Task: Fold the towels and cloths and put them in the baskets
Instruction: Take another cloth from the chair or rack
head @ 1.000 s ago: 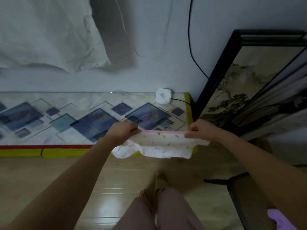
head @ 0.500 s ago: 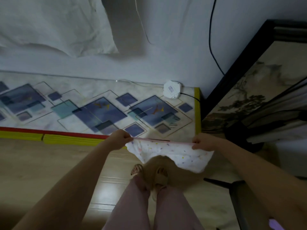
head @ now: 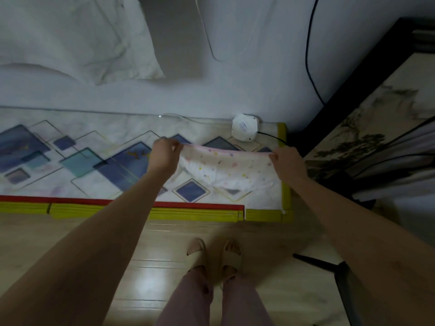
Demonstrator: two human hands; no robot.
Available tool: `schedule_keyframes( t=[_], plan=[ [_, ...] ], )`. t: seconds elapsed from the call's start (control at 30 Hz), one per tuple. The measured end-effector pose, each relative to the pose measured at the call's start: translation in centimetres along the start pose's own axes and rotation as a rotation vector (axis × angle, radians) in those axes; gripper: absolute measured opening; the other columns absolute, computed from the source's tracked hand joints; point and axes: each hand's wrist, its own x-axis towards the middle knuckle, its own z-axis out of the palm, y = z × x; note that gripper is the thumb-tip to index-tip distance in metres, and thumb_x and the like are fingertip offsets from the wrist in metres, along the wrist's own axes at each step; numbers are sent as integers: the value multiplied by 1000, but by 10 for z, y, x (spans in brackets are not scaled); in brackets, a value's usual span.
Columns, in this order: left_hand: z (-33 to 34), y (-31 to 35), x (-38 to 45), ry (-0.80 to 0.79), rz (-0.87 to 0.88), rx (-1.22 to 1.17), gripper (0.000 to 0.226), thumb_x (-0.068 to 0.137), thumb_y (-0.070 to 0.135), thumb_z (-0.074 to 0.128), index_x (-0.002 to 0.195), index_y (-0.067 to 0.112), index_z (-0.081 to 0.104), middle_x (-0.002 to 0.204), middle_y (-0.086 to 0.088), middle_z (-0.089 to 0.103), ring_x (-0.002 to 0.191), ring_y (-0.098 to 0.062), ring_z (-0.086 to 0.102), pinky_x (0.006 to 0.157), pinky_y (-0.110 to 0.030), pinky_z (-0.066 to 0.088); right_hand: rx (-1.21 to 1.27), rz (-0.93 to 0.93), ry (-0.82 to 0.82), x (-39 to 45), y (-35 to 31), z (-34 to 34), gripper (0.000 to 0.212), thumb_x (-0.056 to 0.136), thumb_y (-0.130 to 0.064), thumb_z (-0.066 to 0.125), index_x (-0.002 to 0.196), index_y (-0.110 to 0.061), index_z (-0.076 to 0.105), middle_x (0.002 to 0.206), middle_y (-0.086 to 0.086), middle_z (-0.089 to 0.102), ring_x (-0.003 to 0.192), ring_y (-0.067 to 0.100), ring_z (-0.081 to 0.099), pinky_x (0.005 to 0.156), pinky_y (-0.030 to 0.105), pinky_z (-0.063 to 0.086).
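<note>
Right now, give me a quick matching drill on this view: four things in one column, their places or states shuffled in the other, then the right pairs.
Things:
1. spotted cloth
2. white device
3. pillow
4. framed painting

Places or states:
A. lying on the bed, top left
B. held stretched between the left hand and the right hand
C. leaning at the far right
D. sitting at the mat's far corner, black cable attached

Pairs: 1-B, 2-D, 3-A, 4-C
</note>
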Motion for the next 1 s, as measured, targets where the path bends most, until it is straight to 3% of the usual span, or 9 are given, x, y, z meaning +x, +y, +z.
schedule_keyframes(
  t=[0.1,0.2,0.4,0.5,0.57,0.7,0.87,1.0],
  plan=[
    [-13,-3,9,88,86,1,21,93,13,57,93,-2,72,91,-25,64,92,-38,57,80,-37,38,-17,-89,187,9,-2,-4,27,100,-18,41,94,-2,62,97,18,59,98,32,53,92,42,39],
    [-6,-18,13,78,99,-3,21,93,15,57,94,0,72,95,-22,66,99,-36,56,84,-36,38,-9,-179,301,9,0,9,21,96,-11,49,88,2,63,92,21,59,95,36,54,84,45,42],
    [70,-67,9,-70,0,31,21,93,18,59,92,2,73,95,-23,67,93,-37,59,76,-39,45,-191,-207,129,5,24,100,7,88,-1,61,93,2,65,93,24,60,90,38,56,76,44,48],
    [122,-95,6,-194,-93,77,26,95,19,55,94,0,72,94,-22,69,92,-37,61,76,-40,48,-126,-68,-31,6,45,169,22,99,-10,44,108,-3,63,110,18,57,105,31,50,82,39,45],
    [159,-115,5,-321,-193,153,26,96,18,52,100,0,71,104,-21,67,99,-37,59,82,-39,46,-79,8,-114,3,59,213,30,102,-17,36,112,-5,62,112,15,55,107,28,48,78,37,44],
    [209,-137,-6,-532,-346,249,35,97,34,51,111,5,66,115,-14,63,105,-32,58,87,-38,47,-89,66,-298,-5,77,265,34,102,-28,37,112,-8,63,109,12,57,104,28,53,74,34,42],
    [252,-90,17,-552,-303,121,35,94,35,54,71,9,60,87,-12,64,76,-24,56,70,-31,42,139,156,-162,29,107,266,28,99,-27,46,110,-6,61,109,14,60,101,31,57,77,36,42],
    [295,-27,38,-521,-241,-79,21,93,28,58,85,10,67,79,-7,63,74,-22,59,67,-31,49,343,216,-34,80,140,256,26,96,-21,54,115,-5,59,113,14,62,100,28,58,80,33,45]
  ],
)
